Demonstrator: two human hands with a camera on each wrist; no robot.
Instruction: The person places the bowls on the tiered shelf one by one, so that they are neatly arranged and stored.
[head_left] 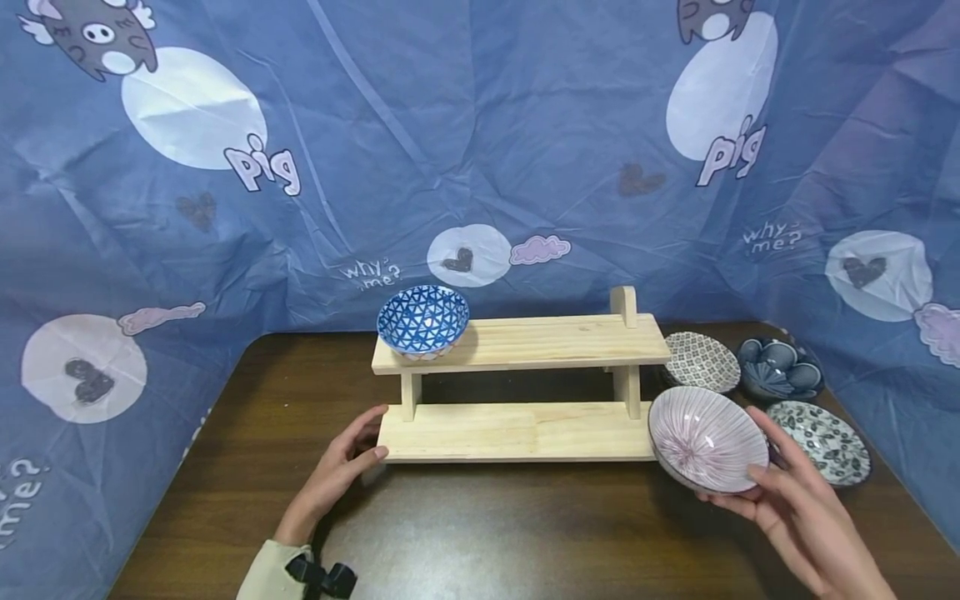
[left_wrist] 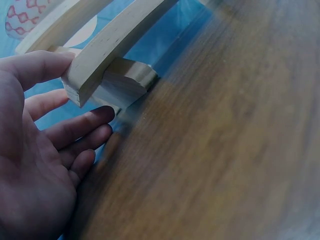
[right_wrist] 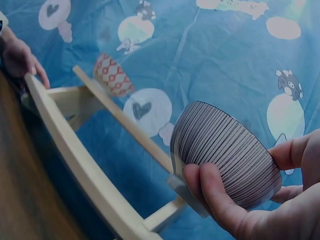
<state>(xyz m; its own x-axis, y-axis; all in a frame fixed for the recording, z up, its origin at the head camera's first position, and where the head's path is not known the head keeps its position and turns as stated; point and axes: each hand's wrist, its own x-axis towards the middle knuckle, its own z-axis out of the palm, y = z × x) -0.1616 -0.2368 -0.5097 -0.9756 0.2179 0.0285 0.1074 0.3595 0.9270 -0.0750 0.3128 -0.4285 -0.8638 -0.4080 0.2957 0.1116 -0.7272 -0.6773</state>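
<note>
My right hand [head_left: 798,500] holds a bowl [head_left: 708,437], white and pinkish with fine lines inside, tilted by the right end of a two-tier wooden rack [head_left: 517,432]. In the right wrist view, the bowl [right_wrist: 227,155] shows dark stripes outside, with fingers at its foot and side. At the rack's left end, my left hand [head_left: 337,467] grips the lower board by its end, thumb at the front corner. The left wrist view shows thumb and forefinger on the board [left_wrist: 107,57], other fingers loosely bent. On the upper tier's left sits a blue-and-white patterned bowl [head_left: 423,321].
Right of the rack stand a grey patterned bowl [head_left: 701,362], a dark blue petal-shaped bowl [head_left: 780,371] and an oval leaf-patterned dish [head_left: 821,442]. A small upright peg [head_left: 624,306] rises from the upper tier's right end. Blue printed cloth [head_left: 480,150] hangs around the brown table [head_left: 465,533].
</note>
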